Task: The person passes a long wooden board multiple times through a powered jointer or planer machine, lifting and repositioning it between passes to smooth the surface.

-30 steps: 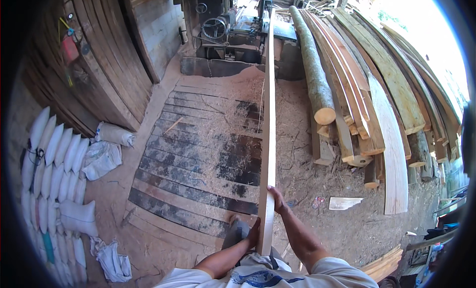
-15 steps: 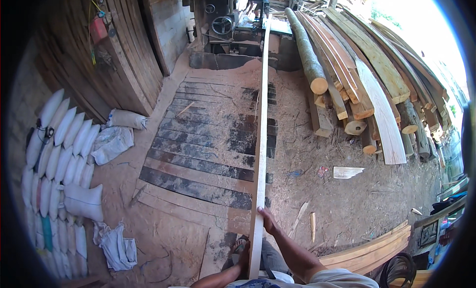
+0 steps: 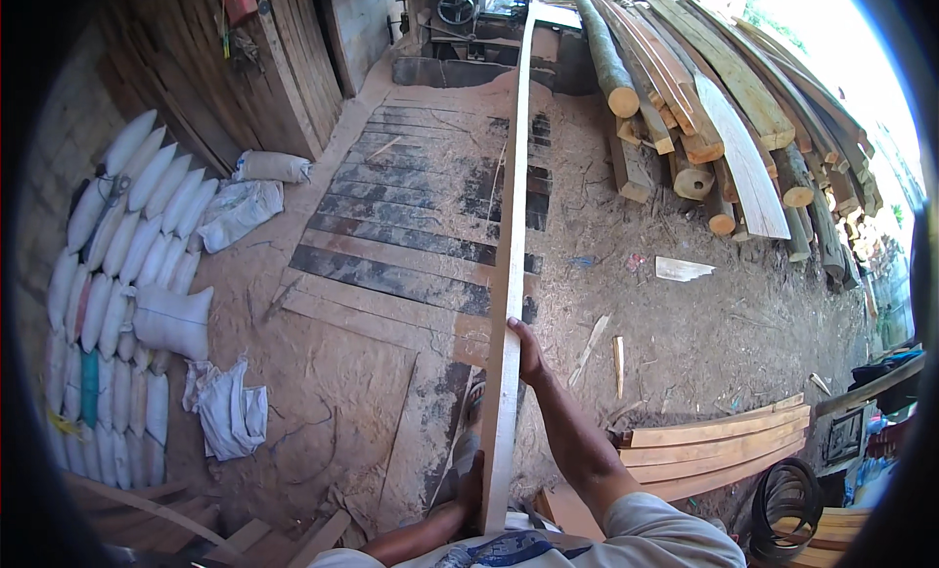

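A long, pale sawn timber beam (image 3: 515,226) runs from close to my body straight out to the machine at the far end. My right hand (image 3: 526,351) is closed on its right edge, arm stretched forward. Lower down, my left hand (image 3: 471,485) grips the left side close to the beam's near end; its fingers are partly hidden. At the far end, the beam reaches the dark sawing machine (image 3: 458,10) with its handwheel, at a pale table surface (image 3: 558,17).
Logs and planks (image 3: 699,128) are piled at the far right. Stacked sawn boards (image 3: 714,446) and a coiled dark band (image 3: 785,509) lie near right. White sacks (image 3: 108,304) stand stacked left. Sawdust covers the slatted floor (image 3: 381,226). Loose planks (image 3: 264,544) lie near left.
The view has tipped downward, so the floor, piles and machine sit higher in it. Both hands keep hold of the beam; my right arm shows more of its length.
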`<action>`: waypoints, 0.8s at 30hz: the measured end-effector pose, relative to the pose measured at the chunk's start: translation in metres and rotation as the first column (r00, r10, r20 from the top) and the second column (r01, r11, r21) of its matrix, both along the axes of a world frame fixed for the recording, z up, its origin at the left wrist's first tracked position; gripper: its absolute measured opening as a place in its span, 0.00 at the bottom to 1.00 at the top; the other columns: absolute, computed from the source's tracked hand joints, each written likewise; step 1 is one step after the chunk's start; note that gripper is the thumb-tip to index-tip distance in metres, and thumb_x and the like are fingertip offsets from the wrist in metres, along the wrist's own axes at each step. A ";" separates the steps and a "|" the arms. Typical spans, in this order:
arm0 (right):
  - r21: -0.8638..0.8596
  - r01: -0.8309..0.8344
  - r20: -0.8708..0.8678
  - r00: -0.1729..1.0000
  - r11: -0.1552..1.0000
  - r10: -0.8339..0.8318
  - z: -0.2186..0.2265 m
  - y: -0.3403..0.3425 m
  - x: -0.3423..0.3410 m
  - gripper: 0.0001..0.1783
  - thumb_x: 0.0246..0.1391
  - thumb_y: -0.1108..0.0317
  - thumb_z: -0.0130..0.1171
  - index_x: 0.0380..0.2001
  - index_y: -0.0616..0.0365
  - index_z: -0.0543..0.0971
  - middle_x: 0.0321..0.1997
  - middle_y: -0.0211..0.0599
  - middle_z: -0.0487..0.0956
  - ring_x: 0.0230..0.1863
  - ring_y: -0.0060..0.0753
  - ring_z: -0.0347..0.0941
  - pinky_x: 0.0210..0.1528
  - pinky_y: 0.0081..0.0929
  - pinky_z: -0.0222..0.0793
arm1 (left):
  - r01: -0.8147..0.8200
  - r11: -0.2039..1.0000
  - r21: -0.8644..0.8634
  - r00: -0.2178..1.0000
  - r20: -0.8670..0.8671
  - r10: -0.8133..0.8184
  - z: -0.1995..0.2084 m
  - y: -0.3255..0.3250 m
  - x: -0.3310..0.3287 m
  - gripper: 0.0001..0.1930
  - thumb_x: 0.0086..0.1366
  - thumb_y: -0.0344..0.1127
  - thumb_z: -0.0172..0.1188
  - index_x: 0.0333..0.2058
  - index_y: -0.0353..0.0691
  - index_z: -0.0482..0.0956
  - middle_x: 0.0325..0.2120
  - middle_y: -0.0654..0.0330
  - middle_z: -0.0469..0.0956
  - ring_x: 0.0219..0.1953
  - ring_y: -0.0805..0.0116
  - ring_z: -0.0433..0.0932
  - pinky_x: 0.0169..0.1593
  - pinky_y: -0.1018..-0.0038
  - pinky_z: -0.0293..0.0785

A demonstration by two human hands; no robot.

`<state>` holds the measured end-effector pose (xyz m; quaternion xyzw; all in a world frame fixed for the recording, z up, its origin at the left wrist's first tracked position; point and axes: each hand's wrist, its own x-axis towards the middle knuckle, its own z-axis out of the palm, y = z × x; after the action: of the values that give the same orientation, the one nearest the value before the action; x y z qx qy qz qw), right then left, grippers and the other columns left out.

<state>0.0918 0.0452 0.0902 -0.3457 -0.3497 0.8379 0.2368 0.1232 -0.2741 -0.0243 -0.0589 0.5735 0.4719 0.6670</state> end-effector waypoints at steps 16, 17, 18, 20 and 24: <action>0.039 -0.067 0.143 0.988 0.997 0.061 -0.001 0.018 0.023 0.32 0.50 0.41 0.52 0.46 0.57 0.72 0.34 0.36 0.75 0.34 0.30 0.72 0.37 0.27 0.67 | 0.007 0.989 0.149 0.965 0.258 -0.045 0.040 0.018 0.014 0.32 0.63 0.68 0.41 0.43 0.44 0.77 0.27 0.62 0.77 0.27 0.71 0.75 0.30 0.74 0.71; 0.057 -0.054 0.135 0.990 0.997 0.046 -0.002 0.023 0.019 0.30 0.50 0.41 0.51 0.44 0.56 0.71 0.32 0.37 0.74 0.31 0.32 0.72 0.34 0.29 0.69 | 0.002 0.989 0.146 0.964 0.264 -0.041 0.041 0.023 0.011 0.32 0.63 0.68 0.41 0.43 0.44 0.77 0.27 0.62 0.77 0.27 0.72 0.75 0.30 0.74 0.71; 0.075 -0.041 0.126 0.991 0.996 0.031 -0.002 0.029 0.015 0.28 0.50 0.41 0.50 0.41 0.56 0.71 0.29 0.38 0.73 0.27 0.34 0.72 0.31 0.32 0.71 | 0.001 0.989 0.147 0.963 0.268 -0.040 0.042 0.028 0.008 0.32 0.63 0.68 0.41 0.43 0.44 0.77 0.27 0.62 0.77 0.27 0.72 0.75 0.30 0.74 0.71; 0.083 -0.063 0.131 0.990 0.995 0.051 -0.010 0.045 0.008 0.29 0.50 0.41 0.50 0.42 0.56 0.71 0.29 0.38 0.73 0.28 0.34 0.72 0.31 0.31 0.71 | -0.015 0.990 0.141 0.960 0.279 -0.026 0.046 0.039 0.002 0.32 0.63 0.68 0.41 0.43 0.44 0.77 0.27 0.62 0.77 0.27 0.72 0.75 0.30 0.74 0.71; 0.098 -0.033 0.146 0.989 0.995 0.018 -0.019 0.070 -0.004 0.28 0.51 0.42 0.50 0.43 0.56 0.71 0.29 0.37 0.74 0.28 0.33 0.72 0.31 0.31 0.70 | -0.046 0.991 0.123 0.957 0.291 0.008 0.055 0.061 -0.007 0.32 0.63 0.68 0.41 0.44 0.45 0.77 0.27 0.62 0.77 0.27 0.72 0.75 0.30 0.74 0.71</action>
<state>0.0880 0.1154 0.0710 -0.3886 -0.4121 0.7950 0.2172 0.1161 -0.2130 0.0311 -0.0923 0.4370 0.5033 0.7397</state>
